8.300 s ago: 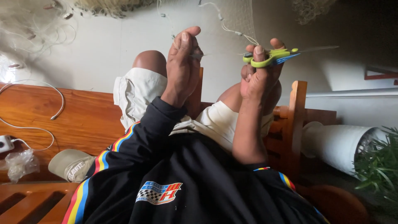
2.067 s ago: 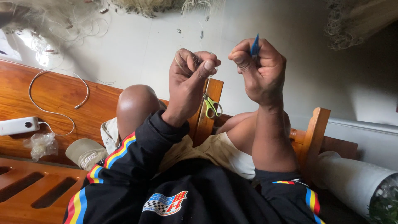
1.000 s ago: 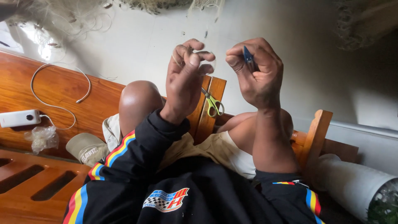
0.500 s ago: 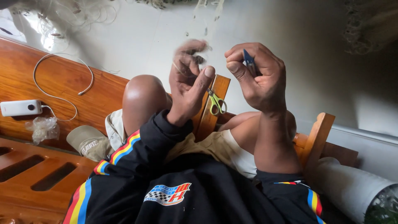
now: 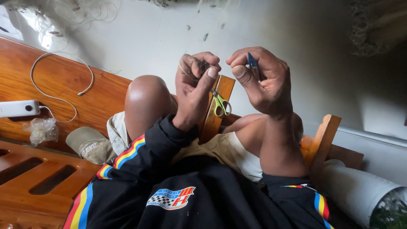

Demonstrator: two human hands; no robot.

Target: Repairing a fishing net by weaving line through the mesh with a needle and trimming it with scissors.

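Currently left hand (image 5: pixel 195 91) pinches net thread (image 5: pixel 199 68), green scissors (image 5: pixel 220 104) hooked on finger; right hand (image 5: pixel 263 80) grips blue needle (image 5: pixel 253 63); knot unfinished.

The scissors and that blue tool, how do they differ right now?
The scissors have yellow-green loop handles and hang below the left hand; the blue tool is slim, without visible loops, and pinched upright in the right hand. The scissors show almost whole; the blue tool is mostly hidden by fingers. Both are small.
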